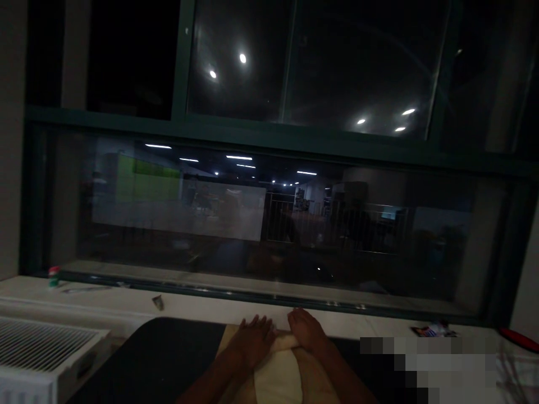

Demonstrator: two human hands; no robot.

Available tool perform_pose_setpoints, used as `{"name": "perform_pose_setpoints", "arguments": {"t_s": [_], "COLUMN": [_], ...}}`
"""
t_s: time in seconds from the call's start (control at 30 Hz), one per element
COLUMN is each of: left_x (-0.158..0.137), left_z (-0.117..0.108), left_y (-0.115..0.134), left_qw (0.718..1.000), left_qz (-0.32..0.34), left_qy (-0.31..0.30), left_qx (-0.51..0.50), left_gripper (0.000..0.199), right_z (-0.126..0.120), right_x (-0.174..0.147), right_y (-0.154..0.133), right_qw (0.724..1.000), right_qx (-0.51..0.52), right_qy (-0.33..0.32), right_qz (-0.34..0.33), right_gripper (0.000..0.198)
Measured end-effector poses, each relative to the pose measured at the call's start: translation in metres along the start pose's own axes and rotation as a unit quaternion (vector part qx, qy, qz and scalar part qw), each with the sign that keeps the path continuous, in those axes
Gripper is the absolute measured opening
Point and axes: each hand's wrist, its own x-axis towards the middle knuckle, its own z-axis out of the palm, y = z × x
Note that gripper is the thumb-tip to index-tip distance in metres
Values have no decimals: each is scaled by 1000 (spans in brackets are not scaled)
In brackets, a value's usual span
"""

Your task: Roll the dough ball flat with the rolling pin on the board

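Note:
A beige-brown cloth [319, 375] with a paler cream panel [278, 377] lies over a black padded-looking surface [168, 350]. Its far edge looks rolled or folded over between my hands. My left hand [254, 339] rests flat on the left part of the cloth, fingers stretched out and slightly apart. At the far right corner, the fingers of my right hand [306, 331] curl over the folded edge and grip it. The view is dim and somewhat blurred, so the kind of cloth item cannot be made out.
A white windowsill [202, 311] runs behind the black surface, below a dark reflecting window. On it stand a small red-capped green container [54, 277], a small scrap [158, 303] and a shiny packet [433, 329]. A white slatted radiator [46, 343] is at left; a blurred patch covers the lower right.

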Motion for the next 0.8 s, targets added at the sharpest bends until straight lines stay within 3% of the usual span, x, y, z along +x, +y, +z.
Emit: {"name": "perform_pose_setpoints", "arguments": {"t_s": [0.13, 0.3, 0.67, 0.8], "left_x": [-3, -19, -71, -92], "left_z": [5, 2, 2, -2], "left_y": [4, 14, 27, 21], "left_qw": [999, 998, 994, 991], "left_qz": [-13, 13, 84, 112], "left_qy": [36, 54, 52, 26], "left_qx": [8, -7, -45, -68], "left_gripper": [62, 62, 64, 59], "right_z": [2, -14, -44, -44], "right_x": [-7, -44, -132, -159], "right_y": [1, -4, -58, -66], "right_qw": [1000, 999, 996, 996], "right_qx": [10, 32, -2, 31], "right_qy": [-3, -1, 23, 47], "right_qz": [17, 3, 83, 62], "right_gripper": [41, 48, 54, 49]}}
